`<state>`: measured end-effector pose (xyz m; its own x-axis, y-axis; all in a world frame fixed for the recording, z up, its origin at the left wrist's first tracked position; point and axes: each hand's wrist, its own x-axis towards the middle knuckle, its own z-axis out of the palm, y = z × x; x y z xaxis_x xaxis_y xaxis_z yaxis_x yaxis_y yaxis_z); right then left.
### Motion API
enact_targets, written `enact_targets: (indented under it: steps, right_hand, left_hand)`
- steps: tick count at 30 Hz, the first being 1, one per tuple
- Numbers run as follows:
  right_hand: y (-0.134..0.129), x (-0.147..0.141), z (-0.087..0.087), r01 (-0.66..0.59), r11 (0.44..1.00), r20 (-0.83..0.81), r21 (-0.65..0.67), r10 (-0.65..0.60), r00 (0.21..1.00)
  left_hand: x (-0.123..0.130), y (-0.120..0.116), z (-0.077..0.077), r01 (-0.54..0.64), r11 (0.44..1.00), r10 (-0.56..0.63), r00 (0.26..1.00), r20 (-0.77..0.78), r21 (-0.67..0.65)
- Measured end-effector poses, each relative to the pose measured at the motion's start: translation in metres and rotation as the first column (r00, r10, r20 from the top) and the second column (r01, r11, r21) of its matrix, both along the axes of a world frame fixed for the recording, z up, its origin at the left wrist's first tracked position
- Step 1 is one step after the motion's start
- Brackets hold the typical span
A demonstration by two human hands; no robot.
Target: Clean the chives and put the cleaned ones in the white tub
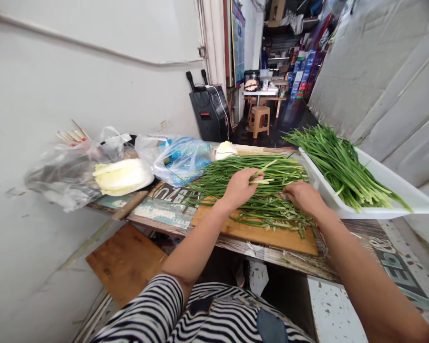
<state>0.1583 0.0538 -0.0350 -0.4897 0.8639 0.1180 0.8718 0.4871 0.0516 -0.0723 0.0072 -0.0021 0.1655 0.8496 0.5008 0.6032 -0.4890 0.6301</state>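
Observation:
Long green chives (214, 174) lie in a wide pile across a wooden board (286, 240) on the table. Over the pile, my left hand (241, 188) is closed around a few chive stalks, whose pale ends stick out to the right. My right hand (303, 196) is at the pile's right side, fingers pinched together at the stalks; what is between the fingertips is too small to make out. Beside it on the right, a white tray (382, 214) holds a heap of chives (339, 162) with their pale ends toward me.
Left on the table (160, 212) are a napa cabbage (123, 176), a clear bag with blue contents (182, 159) and grey plastic bags (64, 176). Another pale cabbage (226, 150) sits behind the pile. A black speaker (210, 112) stands beyond the table; walls flank both sides.

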Motion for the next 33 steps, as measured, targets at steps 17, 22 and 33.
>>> enact_targets:
  steps: [17, 22, 33]
  right_hand:
    - [0.005, -0.008, -0.005, -0.179, 0.966, -0.104, 0.186, 0.201, 0.974]
    - [-0.012, 0.000, 0.002, -0.197, 0.939, -0.313, 0.283, 0.285, 0.906]
    - [-0.034, 0.000, 0.010, -0.258, 0.939, -0.466, 0.228, 0.338, 0.818]
  left_hand:
    - [0.002, 0.004, -0.009, -0.016, 1.000, 0.015, 0.995, -0.096, -0.008]
    - [0.000, 0.006, -0.009, 0.035, 0.999, -0.035, 0.990, -0.136, -0.002]
    - [0.008, -0.002, -0.003, 0.133, 0.989, -0.150, 0.899, -0.412, -0.069]
